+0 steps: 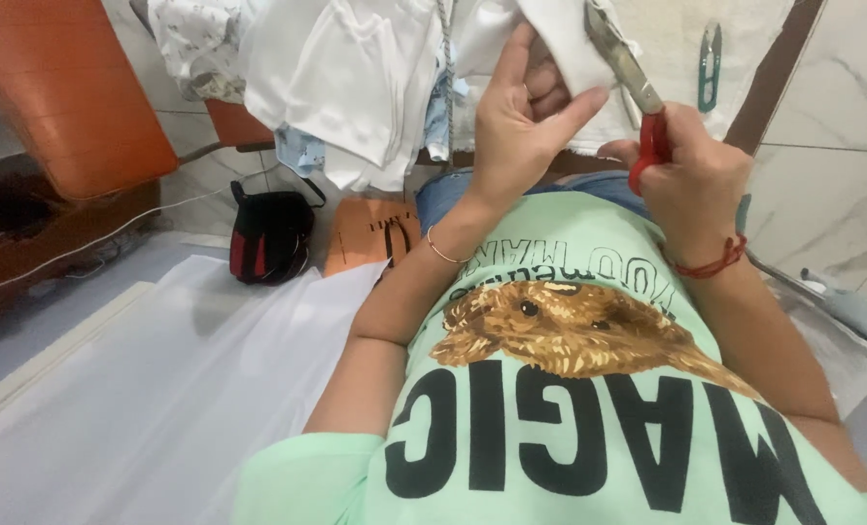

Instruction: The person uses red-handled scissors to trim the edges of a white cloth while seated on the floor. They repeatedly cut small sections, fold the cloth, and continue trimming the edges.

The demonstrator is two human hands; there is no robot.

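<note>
- Nearest the lens, a mint-green cotton T-shirt with a brown dog print (589, 389) fills the lower frame; both forearms reach up and away from it toward the work.
- Far left: an orange padded chair seat (64, 87). Next along the floor, a flat white fabric sheet (161, 389), then a black-and-red bag (268, 233) and a tan cardboard pattern piece (370, 233).
- Above these, a heap of white cut garment pieces (346, 78) hangs over the table edge.
- Left hand (521, 117), thin bracelet at the wrist: closed on a small white cloth piece (570, 44), thumb on the near face and fingers behind, pinching it just beside the blades.
- Right hand (691, 170), red thread at the wrist: wrapped around the red handles of a pair of steel-bladed scissors (628, 73); the blades point up and left and meet the cloth's edge. Whether they stand apart or shut is hard to tell.
- Judgement for the cut: keep the cloth taut between the pinch and the blades so the edge does not fold, and keep the left thumb, now very near the steel, off the cutting line.
- Judgement: short snips near the pivot should give more control than long ones at the tip.
- Right, on the tabletop: a small green-handled thread snip (710, 63), well apart from both hands.
</note>
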